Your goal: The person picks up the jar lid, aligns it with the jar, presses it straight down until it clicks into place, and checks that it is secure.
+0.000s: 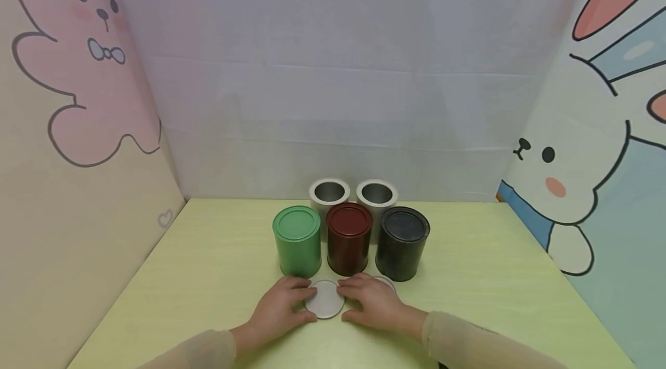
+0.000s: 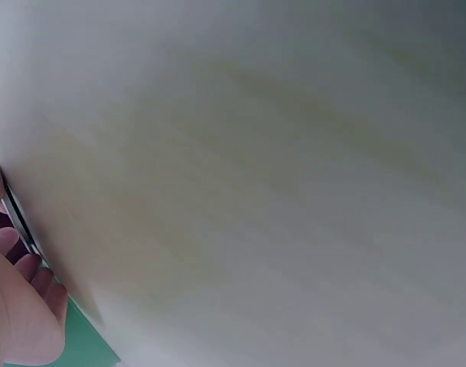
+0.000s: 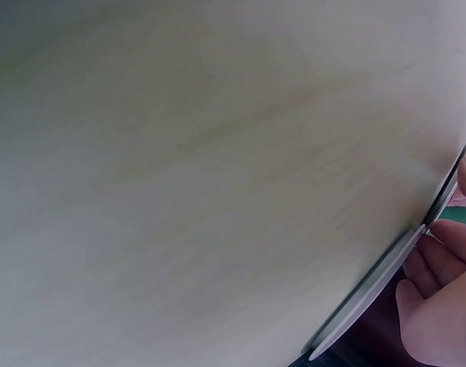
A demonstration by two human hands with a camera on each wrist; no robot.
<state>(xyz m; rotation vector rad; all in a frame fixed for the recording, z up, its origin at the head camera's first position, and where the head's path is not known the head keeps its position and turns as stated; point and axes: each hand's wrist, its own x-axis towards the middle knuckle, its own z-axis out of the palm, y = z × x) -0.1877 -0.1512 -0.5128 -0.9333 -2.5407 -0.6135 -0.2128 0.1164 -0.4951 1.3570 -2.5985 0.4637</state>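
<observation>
A round white lid (image 1: 324,298) lies flat on the yellow-green table (image 1: 208,265), in front of three closed tins: green (image 1: 297,240), dark red (image 1: 349,237) and black (image 1: 402,242). My left hand (image 1: 291,303) holds the lid's left edge between curled fingers and thumb. On the right edge my right hand (image 1: 364,301) grips it the same way. A second white lid (image 1: 386,282) peeks out from under the right hand. The right wrist view shows the lid's rim (image 3: 370,292) beside my fingers (image 3: 439,306). In the left wrist view my fingers (image 2: 22,306) show against the green tin (image 2: 87,348).
Two open silver tins (image 1: 329,192) (image 1: 377,194) stand behind the coloured ones by the white back wall. Cartoon-printed panels close in the left and right sides. Bare tabletop lies to either side of the tins.
</observation>
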